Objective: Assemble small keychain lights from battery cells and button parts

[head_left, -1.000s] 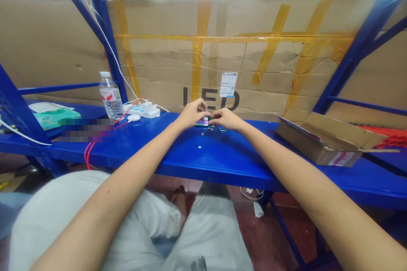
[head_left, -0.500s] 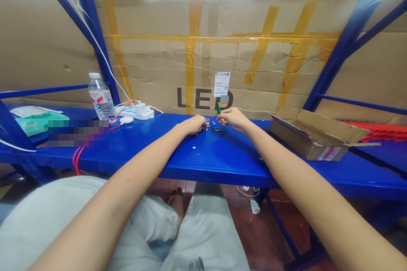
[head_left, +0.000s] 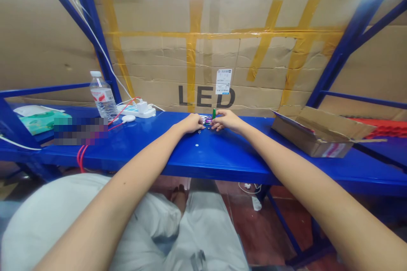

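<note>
**Both hands closed in on small coloured parts at the back of the blue shelf**

I start with the big taped cardboard sheet (head_left: 222,51) marked LED, which stands behind the blue metal shelf (head_left: 222,156) that I work on. An open cardboard box (head_left: 318,135) lies on the shelf to my right. To my left stand a water bottle (head_left: 103,97) and a white power strip (head_left: 140,110) with a red cable.

My left hand (head_left: 190,123) rests on the shelf, fingers curled together over a small cluster of purple and pink parts (head_left: 207,121); whether it pinches any of them I cannot tell. My right hand (head_left: 227,119) sits just beside it and pinches a small green piece (head_left: 214,113), held upright between thumb and fingertips. A few tiny loose bits (head_left: 196,145) lie on the shelf nearer me.

As I judge it, the work goes best with both wrists braced on the shelf, the cluster pinned steady by the left hand, and the green piece kept upright and moved slowly, since these parts are small and scatter easily.
</note>
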`<state>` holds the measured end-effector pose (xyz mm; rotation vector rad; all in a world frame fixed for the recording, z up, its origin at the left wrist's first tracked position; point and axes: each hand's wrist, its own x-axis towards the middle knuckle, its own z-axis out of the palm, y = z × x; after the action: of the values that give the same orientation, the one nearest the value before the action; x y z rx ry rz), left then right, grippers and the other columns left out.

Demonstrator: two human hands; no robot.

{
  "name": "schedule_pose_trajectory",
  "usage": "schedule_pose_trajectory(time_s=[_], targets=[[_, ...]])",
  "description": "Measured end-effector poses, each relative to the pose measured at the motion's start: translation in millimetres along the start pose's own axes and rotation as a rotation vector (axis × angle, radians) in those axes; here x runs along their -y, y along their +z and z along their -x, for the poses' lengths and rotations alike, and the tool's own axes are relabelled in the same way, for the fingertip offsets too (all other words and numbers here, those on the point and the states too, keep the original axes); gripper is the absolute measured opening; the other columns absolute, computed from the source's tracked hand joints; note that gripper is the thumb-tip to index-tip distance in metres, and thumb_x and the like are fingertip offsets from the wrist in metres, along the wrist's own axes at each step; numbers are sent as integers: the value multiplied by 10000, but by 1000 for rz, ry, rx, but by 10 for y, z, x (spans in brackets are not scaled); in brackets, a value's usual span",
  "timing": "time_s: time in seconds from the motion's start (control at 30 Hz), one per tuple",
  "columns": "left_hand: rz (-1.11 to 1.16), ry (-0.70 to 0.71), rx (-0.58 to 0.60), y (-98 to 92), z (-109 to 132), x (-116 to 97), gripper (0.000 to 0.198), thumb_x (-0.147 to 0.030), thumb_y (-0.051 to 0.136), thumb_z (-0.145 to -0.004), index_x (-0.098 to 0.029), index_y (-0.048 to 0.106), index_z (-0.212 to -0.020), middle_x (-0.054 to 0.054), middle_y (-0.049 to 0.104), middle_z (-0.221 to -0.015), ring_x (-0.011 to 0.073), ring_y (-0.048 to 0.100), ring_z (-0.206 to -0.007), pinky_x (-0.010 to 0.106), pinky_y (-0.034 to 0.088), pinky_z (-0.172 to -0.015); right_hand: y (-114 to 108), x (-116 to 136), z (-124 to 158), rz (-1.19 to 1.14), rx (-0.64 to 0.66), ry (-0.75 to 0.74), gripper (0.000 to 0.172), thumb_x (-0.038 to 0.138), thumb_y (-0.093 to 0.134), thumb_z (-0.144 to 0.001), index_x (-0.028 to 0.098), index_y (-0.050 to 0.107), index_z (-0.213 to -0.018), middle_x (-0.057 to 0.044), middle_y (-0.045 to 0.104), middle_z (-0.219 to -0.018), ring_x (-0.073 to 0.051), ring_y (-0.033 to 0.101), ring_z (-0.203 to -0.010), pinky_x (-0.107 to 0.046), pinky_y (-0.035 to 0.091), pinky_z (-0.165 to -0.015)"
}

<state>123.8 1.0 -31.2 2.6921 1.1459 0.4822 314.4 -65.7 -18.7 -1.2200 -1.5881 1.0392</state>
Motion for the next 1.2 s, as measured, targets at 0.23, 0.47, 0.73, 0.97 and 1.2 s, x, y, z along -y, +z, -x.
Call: schedule_pose_trajectory(time_s=[0.23,0.47,0.73,0.97,1.2], targets=[[122,-105,-32,-21,13,3,25,-160,721,-702,-146,723,-722,29,689,-661,154,599,-636,253,436,-620,-18,-29,-42,146,-19,-54,226,57,731,-732,158,532,-765,-39,679,-658,-146,663,-594,-208,494,-478],[136,-61,18,-96,72,58,33,-158,716,-654,-160,724,-686,20,708,-680,154,619,-669,254,458,-643,-17,-94,-103,207,8,-57,224,10,679,-714,163,550,-816,-37,694,-674,-161,674,-601,-206,481,-454],[85,-61,6,-88,87,27,117,-138,695,-651,-166,733,-758,19,715,-714,162,626,-700,243,446,-637,2,-28,-15,326,39,-80,221,10,625,-715,161,591,-873,-20,683,-649,-133,627,-552,-193,450,-449],[96,59,-179,-88,131,-61,144,-185,605,-770,-149,725,-843,32,714,-765,151,615,-708,251,443,-664,-16,-72,-46,471,-21,-109,203,2,562,-697,176,561,-800,0,683,-653,-115,586,-487,-196,434,-464],[215,272,-361,-80,162,-355,161,-171,565,-849,-151,699,-934,36,734,-866,141,639,-782,242,466,-739,-38,-90,-72,463,-81,-168,156,44,568,-689,176,562,-772,2,671,-685,-154,674,-608,-210,475,-568]])
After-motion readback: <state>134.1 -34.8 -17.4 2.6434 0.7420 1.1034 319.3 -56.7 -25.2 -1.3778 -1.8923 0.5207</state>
